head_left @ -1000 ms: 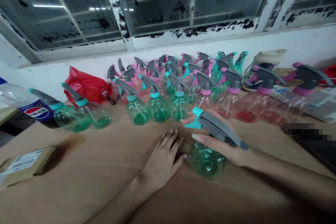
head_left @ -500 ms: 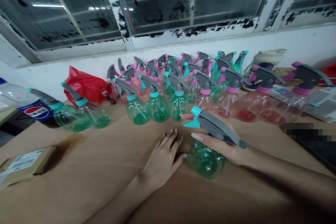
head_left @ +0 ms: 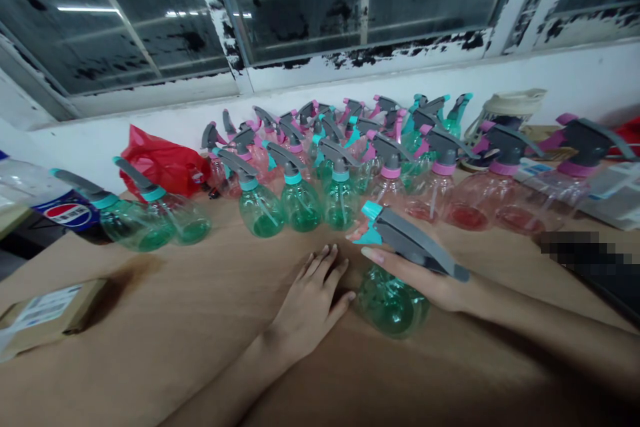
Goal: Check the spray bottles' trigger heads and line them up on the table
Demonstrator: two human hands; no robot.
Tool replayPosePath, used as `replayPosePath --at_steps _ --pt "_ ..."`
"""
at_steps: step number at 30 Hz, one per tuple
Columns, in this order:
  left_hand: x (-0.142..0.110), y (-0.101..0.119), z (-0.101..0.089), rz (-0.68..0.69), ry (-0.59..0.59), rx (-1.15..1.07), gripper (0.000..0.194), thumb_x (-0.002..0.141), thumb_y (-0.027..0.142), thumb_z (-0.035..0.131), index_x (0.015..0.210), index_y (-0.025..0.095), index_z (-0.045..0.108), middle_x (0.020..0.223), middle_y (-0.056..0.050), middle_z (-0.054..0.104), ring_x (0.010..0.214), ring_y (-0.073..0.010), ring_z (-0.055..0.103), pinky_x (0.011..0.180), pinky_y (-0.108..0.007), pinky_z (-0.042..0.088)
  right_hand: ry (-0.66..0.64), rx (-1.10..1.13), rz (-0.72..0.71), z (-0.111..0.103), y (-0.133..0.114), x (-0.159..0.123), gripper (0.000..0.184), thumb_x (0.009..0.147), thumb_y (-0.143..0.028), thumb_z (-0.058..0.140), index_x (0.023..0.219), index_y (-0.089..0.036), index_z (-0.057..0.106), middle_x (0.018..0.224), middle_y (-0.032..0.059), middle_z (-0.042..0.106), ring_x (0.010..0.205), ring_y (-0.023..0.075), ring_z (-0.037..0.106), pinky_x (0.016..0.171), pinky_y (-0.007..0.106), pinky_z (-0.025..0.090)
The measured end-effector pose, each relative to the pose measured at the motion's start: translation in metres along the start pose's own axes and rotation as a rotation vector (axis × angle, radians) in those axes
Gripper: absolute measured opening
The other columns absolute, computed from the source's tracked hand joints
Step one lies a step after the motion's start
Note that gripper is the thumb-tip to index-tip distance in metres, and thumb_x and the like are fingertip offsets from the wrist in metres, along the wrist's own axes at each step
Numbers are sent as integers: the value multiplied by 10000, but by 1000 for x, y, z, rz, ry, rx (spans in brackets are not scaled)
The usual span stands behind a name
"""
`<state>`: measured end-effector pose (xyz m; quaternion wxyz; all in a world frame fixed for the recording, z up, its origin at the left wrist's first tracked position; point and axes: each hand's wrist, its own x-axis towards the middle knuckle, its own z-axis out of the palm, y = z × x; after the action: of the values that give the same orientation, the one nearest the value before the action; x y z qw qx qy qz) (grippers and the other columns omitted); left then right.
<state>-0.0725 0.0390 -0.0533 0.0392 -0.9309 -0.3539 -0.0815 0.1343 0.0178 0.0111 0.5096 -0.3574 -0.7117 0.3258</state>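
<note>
My right hand (head_left: pixel 425 277) is wrapped round the neck of a green spray bottle (head_left: pixel 393 303) with a grey trigger head and teal nozzle, standing on the brown table (head_left: pixel 165 320). My left hand (head_left: pixel 310 300) lies flat on the table just left of that bottle, fingers stretched out, holding nothing. Behind them stand several green spray bottles (head_left: pixel 300 203) and pink spray bottles (head_left: pixel 437 193) in rows.
Two more green bottles (head_left: pixel 150 220) stand at the left beside a red plastic bag (head_left: pixel 160 163) and a Pepsi bottle (head_left: pixel 47 203). A small cardboard box (head_left: pixel 47 317) lies at the near left. A white wall and windows close the back; a beige jug (head_left: pixel 510 110) stands at the right.
The view has shifted slightly; the held bottle and both hands stay almost where they were.
</note>
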Motion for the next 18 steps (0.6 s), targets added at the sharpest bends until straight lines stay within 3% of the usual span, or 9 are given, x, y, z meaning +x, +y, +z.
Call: replayPosePath --at_steps 11,18 --pt "0 -1 1 8 11 0 469 953 380 473 1331 103 464 1398 -163 481 1290 -289 449 1079 -493 353 44 -140 -6 0 -1 0 111 855 -321 599 807 -224 574 678 -45 577 589 102 548 557 246 439" --pt "-1 -1 3 8 35 8 479 960 390 451 1341 100 440 1423 -172 449 1302 -288 437 1075 -489 359 40 -78 1 0 -2 -1 218 812 -329 651 1010 -242 619 775 -15 636 593 132 560 599 294 462"
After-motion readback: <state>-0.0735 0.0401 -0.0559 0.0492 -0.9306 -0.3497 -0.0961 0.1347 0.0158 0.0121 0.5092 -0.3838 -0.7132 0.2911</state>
